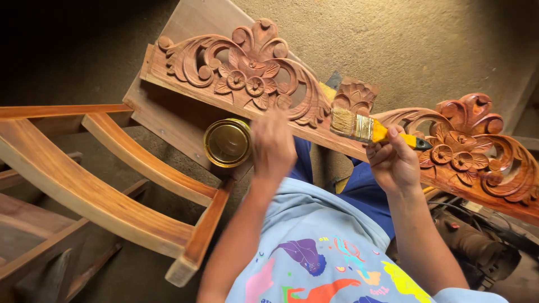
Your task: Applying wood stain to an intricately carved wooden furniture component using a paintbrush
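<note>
Right hand (pixel 393 163) grip pinches the yellow-handled brush (pixel 368 130); left hand (pixel 273 147), blurred, grip unclear, steadies the carved panel (pixel 252 78).
Open tin (pixel 227 142), frame centre, could tip if elbowed.

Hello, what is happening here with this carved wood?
A person holds a yellow-handled paintbrush in the right hand, its bristles against a long carved wooden panel with flowers and scrolls. The left hand rests on the panel's lower edge; it looks blurred. An open round tin sits beside that hand on a plank. The panel's right part looks redder and glossier than its left. A curved wooden frame stands at the left.
</note>
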